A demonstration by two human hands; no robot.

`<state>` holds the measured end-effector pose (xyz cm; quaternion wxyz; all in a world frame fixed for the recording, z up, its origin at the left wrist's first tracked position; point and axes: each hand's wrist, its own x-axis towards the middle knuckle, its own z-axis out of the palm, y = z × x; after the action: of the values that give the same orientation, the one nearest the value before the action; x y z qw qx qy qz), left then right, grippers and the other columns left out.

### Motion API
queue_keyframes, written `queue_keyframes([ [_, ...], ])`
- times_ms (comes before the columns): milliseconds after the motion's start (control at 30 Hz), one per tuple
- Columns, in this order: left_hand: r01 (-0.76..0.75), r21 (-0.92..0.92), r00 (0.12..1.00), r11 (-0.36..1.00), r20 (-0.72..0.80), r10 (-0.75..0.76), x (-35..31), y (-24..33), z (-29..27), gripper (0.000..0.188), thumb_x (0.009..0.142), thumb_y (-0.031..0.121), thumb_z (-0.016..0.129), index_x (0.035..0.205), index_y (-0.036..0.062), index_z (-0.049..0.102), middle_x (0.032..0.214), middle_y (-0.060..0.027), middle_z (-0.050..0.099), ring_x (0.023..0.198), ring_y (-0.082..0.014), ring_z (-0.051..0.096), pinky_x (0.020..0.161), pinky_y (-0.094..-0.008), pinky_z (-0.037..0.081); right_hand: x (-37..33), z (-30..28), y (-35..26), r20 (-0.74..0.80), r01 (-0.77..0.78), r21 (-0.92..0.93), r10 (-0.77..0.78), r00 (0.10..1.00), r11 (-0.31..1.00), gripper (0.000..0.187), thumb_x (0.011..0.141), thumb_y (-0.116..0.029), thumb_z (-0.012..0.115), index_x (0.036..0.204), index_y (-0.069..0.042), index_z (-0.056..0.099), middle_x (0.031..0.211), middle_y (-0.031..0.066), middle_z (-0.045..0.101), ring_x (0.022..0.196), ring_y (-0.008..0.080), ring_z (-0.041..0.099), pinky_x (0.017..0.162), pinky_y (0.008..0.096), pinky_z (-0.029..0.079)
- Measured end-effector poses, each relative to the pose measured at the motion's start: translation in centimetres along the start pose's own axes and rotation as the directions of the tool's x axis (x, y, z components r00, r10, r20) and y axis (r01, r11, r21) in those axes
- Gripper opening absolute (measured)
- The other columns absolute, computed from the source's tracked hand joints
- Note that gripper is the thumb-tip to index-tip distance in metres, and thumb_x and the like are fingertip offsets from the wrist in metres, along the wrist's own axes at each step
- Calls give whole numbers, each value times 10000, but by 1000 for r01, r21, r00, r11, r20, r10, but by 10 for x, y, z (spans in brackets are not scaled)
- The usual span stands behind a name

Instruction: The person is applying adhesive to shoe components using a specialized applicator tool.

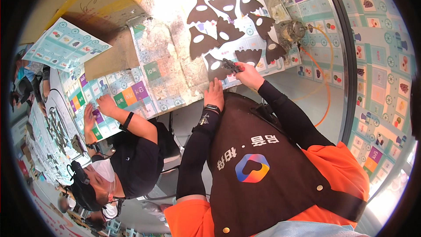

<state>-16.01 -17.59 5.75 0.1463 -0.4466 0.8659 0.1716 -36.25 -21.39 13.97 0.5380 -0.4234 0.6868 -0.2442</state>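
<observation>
Several dark brown flat cut pieces, each with a wavy edge and many with a white oval, lie spread on a printed sheet on the table. My left hand rests at the table's near edge, fingers stretched out, touching the nearest brown piece. In my right hand is a small black tool with a bit of red on it; its exact kind is hard to make out. The tool's front is over the right side of that nearest piece. Another brown piece lies just beyond my right hand.
To the left, a co-worker sits with both hands on the table. Cardboard boxes stand at the back left, near a tilted printed board. An orange hose hangs at the right, before a dark metal post.
</observation>
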Motion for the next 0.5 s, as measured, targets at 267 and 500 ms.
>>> queue_keyframes([
  [267, -35, -20, 999, 999, -15, 34, 1, -2, -4, 606, 903, 130, 507, 1486, 60, 358, 1559, -90, 331, 1382, -265, 379, 968, -437, 444, -6, 7, 1, 125, -55, 57, 47, 991, 997, 222, 734, -11, 578, 951, -1, 621, 718, 32, 575, 593, 130, 514, 544, 290, 406],
  [500, -70, -166, 997, 984, -49, 63, 2, -12, -26, 530, 852, 107, 572, 1374, 48, 497, 1490, -110, 408, 1332, -277, 429, 975, -467, 450, -11, -26, 0, -10, -36, 3, 36, 999, 999, 297, 803, -98, 582, 1071, 10, 647, 792, 148, 658, 692, 247, 623, 655, 368, 495],
])
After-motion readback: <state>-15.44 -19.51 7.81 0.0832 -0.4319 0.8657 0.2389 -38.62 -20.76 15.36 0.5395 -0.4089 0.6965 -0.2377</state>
